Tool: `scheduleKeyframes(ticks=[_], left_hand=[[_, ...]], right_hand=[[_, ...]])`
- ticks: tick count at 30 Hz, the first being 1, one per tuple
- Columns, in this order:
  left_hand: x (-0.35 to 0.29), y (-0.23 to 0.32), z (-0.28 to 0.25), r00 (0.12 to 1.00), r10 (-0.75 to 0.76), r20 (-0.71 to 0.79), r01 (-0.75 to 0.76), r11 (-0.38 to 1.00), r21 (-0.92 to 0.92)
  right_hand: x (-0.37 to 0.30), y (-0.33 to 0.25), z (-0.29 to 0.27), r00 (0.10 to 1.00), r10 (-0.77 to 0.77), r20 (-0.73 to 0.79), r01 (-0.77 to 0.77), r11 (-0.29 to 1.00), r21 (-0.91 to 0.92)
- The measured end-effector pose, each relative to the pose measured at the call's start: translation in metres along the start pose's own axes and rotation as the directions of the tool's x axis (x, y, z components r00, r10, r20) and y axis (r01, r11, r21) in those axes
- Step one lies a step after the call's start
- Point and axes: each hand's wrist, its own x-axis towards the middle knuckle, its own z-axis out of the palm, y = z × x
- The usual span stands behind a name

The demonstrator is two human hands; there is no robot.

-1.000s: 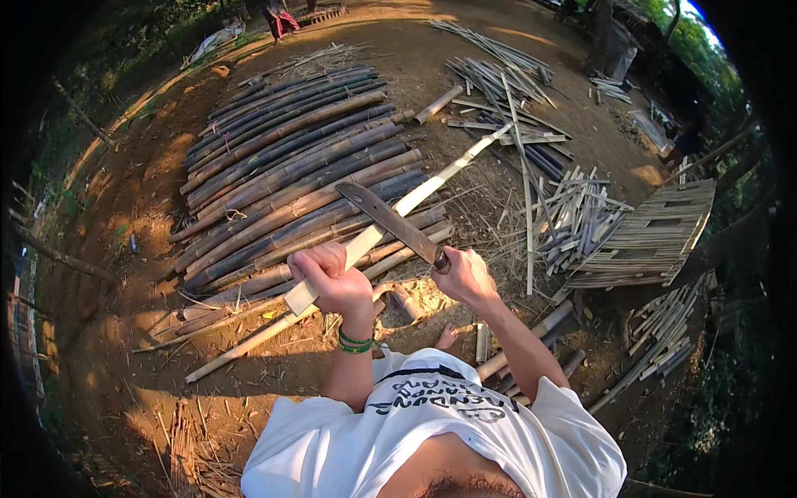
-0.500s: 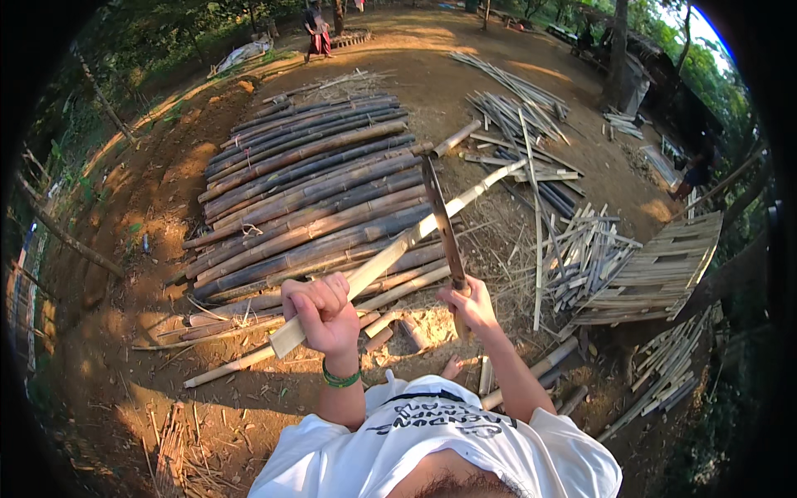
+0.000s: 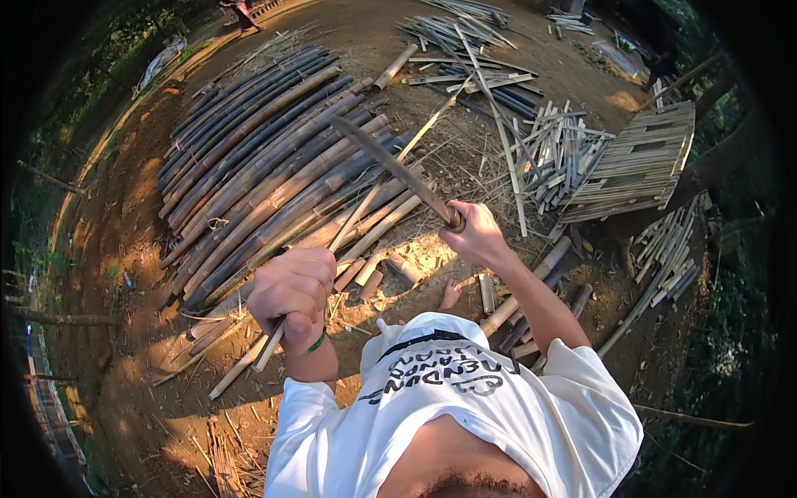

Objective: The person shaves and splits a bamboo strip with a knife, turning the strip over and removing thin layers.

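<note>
My left hand [image 3: 292, 290] is closed round the lower part of a long split bamboo strip [image 3: 427, 130]. One narrow side of the strip faces up, and its short end sticks out below my fist. The rest slants away to the upper right. My right hand [image 3: 473, 236] grips the handle of a machete [image 3: 378, 155], whose dark blade points to the upper left. In this view the blade crosses over the strip; I cannot tell whether they touch.
Dark bamboo poles [image 3: 274, 178] lie in a broad stack ahead to the left. Split strips [image 3: 564, 158] are heaped to the right beside a slatted bamboo panel [image 3: 639, 166]. Short bamboo pieces [image 3: 371, 270] lie near my bare foot [image 3: 450, 295]. A person [image 3: 239, 15] is at the far left.
The strip has turned from its broad pale face to a narrow edge. The machete has swung from nearly upright to slanting left, and my right hand is higher. The whole view has shifted.
</note>
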Motion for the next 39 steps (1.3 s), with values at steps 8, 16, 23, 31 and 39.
scheduleKeyframes(ticks=[8, 16, 23, 31, 39], left_hand=[[0.002, -0.004, -0.009, 0.993, 0.032, 0.115, -0.021, 0.996, -0.091], [0.021, -0.007, -0.02, 0.904, -0.035, 0.426, 0.129, 0.973, -0.193], [0.01, -0.041, 0.023, 0.707, -0.016, -0.707, 0.014, 1.0, -0.008], [0.001, -0.057, 0.029, 0.899, 0.026, -0.438, -0.022, 1.0, 0.014], [-0.008, -0.069, 0.022, 0.835, -0.003, -0.55, -0.001, 1.0, -0.007]], right_hand=[[-0.016, -0.008, -0.003, 0.99, -0.113, -0.081, 0.115, 0.993, 0.018], [0.036, 0.083, -0.019, 0.93, 0.362, 0.063, -0.366, 0.898, 0.244], [0.027, 0.008, -0.031, 0.983, 0.178, 0.045, -0.184, 0.952, 0.246], [-0.018, -0.053, -0.044, 0.983, -0.082, 0.162, 0.046, 0.975, 0.219], [-0.004, -0.035, -0.013, 0.961, 0.152, 0.229, -0.162, 0.987, 0.024]])
